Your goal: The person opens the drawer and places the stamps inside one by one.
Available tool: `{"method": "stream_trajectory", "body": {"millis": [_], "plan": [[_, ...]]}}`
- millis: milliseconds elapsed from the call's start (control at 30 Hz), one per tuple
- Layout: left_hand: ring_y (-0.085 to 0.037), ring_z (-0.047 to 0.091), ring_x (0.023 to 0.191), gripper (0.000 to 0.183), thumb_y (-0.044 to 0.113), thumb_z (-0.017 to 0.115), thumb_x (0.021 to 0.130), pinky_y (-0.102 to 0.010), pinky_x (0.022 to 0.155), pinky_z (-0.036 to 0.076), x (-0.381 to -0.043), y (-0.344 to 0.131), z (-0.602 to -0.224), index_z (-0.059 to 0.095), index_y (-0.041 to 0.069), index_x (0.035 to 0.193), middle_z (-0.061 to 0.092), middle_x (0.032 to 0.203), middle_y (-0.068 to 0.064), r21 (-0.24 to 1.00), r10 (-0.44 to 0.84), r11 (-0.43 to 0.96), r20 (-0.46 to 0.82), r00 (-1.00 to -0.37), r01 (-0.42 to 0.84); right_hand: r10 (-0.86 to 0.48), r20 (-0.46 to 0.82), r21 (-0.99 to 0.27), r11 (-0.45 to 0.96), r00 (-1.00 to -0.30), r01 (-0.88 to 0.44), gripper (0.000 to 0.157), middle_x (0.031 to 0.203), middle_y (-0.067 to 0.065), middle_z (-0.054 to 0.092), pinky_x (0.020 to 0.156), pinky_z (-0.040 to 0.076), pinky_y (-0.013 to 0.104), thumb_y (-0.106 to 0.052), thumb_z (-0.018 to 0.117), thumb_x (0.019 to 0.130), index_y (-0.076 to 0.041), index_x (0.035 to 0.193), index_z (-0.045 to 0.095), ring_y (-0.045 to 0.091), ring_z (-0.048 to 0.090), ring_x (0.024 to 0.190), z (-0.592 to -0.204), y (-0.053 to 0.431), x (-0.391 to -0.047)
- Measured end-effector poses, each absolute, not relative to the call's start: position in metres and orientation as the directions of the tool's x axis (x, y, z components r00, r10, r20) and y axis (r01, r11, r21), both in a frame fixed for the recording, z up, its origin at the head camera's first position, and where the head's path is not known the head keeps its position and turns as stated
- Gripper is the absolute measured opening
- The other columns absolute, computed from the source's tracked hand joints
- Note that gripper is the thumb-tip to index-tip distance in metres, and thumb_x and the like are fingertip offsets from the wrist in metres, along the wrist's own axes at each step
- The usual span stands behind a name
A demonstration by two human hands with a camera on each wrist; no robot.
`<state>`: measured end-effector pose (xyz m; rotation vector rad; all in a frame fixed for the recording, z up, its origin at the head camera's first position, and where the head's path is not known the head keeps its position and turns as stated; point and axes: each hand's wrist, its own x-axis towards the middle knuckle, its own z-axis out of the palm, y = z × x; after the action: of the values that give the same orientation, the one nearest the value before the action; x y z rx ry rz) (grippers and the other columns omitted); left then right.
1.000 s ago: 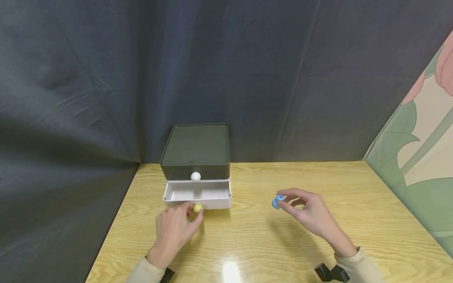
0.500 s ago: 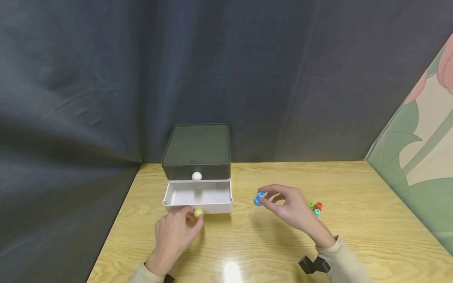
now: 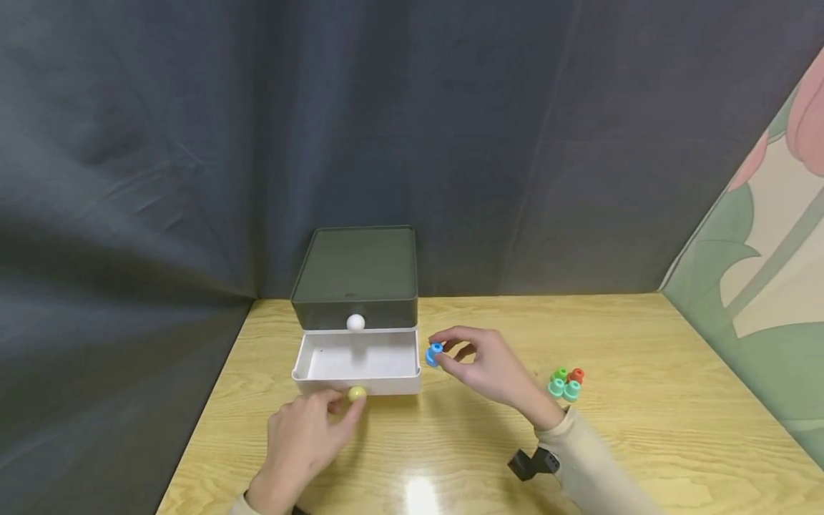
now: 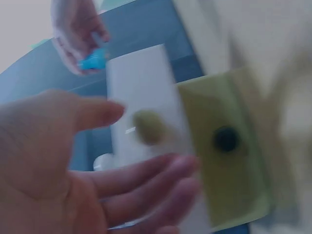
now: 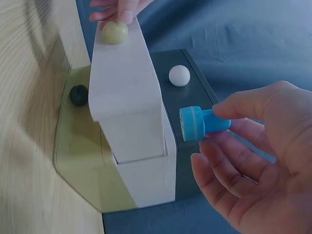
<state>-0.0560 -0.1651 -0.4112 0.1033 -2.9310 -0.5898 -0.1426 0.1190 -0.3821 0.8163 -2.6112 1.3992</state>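
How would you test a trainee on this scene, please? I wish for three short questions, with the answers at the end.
1. How many small pieces stand grouped on the table?
2. True or false: the white drawer is fully shut.
3. Choose: the right grip holds a piece that is a) red, b) blue, c) green.

Key:
1. Four: one green, one red, two turquoise.
2. False; it is pulled out.
3. b

The right hand [image 3: 492, 368] has brought the blue piece [image 3: 431, 357] near the drawer [image 3: 393, 387] — itself seemingly farther out.
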Motion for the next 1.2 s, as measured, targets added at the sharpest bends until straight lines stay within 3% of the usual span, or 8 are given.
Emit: {"method": "stream_trajectory", "body": {"millis": [133, 300, 533, 733, 1000, 1200], "plan": [[-0.016, 0.073, 0.083, 0.041, 0.062, 0.069, 0.095, -0.035, 0.061, 0.047, -0.053, -0.172, -0.389, 0.082, 0.028, 0.113, 0.079, 0.098, 0.011, 0.412, -0.077, 0.91, 0.06, -0.995, -0.045, -0.422, 0.292, -0.768, 0.432, -0.859, -0.473, 0.021, 0.109, -0.002, 0.081, 0.083, 0.06, 0.03, -0.016, 0.079, 0.096, -0.011, 0.116, 0.081, 0.017, 0.073, 0.097, -0.379, 0.103, -0.146], [-0.011, 0.074, 0.091, 0.035, 0.053, 0.069, 0.099, -0.037, 0.069, 0.051, -0.057, -0.195, -0.36, 0.08, 0.027, 0.12, 0.078, 0.099, 0.015, 0.439, -0.032, 0.898, 0.103, -0.994, 0.017, -0.426, 0.272, -0.805, 0.389, -0.863, -0.447, 0.022, 0.108, 0.0, 0.081, 0.086, 0.06, 0.032, -0.016, 0.078, 0.096, -0.008, 0.116, 0.081, 0.017, 0.074, 0.097, -0.378, 0.085, -0.15], [-0.026, 0.076, 0.102, 0.045, 0.044, 0.063, 0.105, -0.045, 0.079, 0.055, -0.077, -0.241, -0.353, 0.07, 0.014, 0.138, 0.079, 0.119, -0.004, 0.453, -0.013, 0.891, 0.098, -0.995, 0.033, -0.467, 0.267, -0.825, 0.342, -0.843, -0.45, 0.02, 0.101, -0.001, 0.08, 0.083, 0.061, 0.032, -0.014, 0.076, 0.096, -0.009, 0.116, 0.08, 0.013, 0.071, 0.088, -0.376, 0.059, -0.152], [-0.034, 0.072, 0.112, 0.063, 0.038, 0.056, 0.109, -0.051, 0.083, 0.056, -0.092, -0.252, -0.375, 0.045, -0.001, 0.157, 0.063, 0.145, -0.023, 0.482, -0.028, 0.876, 0.006, -1.0, -0.021, -0.496, 0.26, -0.832, 0.321, -0.828, -0.453, 0.018, 0.098, 0.002, 0.08, 0.079, 0.059, 0.025, -0.012, 0.076, 0.096, -0.007, 0.113, 0.08, 0.009, 0.071, 0.083, -0.376, 0.031, -0.154], [-0.028, 0.072, 0.103, 0.047, 0.026, 0.055, 0.109, -0.042, 0.075, 0.053, -0.096, -0.25, -0.381, 0.059, 0.001, 0.149, 0.072, 0.13, -0.019, 0.487, 0.029, 0.872, 0.022, -0.999, 0.036, -0.462, 0.159, -0.839, 0.402, -0.872, -0.366, 0.018, 0.094, 0.003, 0.08, 0.069, 0.053, 0.02, -0.013, 0.079, 0.094, -0.008, 0.11, 0.081, 0.006, 0.067, 0.079, -0.381, 0.005, -0.156], [-0.025, 0.071, 0.097, 0.049, 0.025, 0.055, 0.108, -0.04, 0.074, 0.052, -0.096, -0.248, -0.381, 0.058, 0.0, 0.15, 0.075, 0.124, -0.017, 0.486, 0.04, 0.874, -0.005, -0.999, 0.033, -0.451, 0.047, -0.836, 0.471, -0.891, -0.282, 0.016, 0.103, 0.0, 0.083, 0.075, 0.054, 0.023, -0.018, 0.084, 0.091, -0.013, 0.107, 0.084, 0.008, 0.071, 0.086, -0.39, -0.011, -0.158]]}}
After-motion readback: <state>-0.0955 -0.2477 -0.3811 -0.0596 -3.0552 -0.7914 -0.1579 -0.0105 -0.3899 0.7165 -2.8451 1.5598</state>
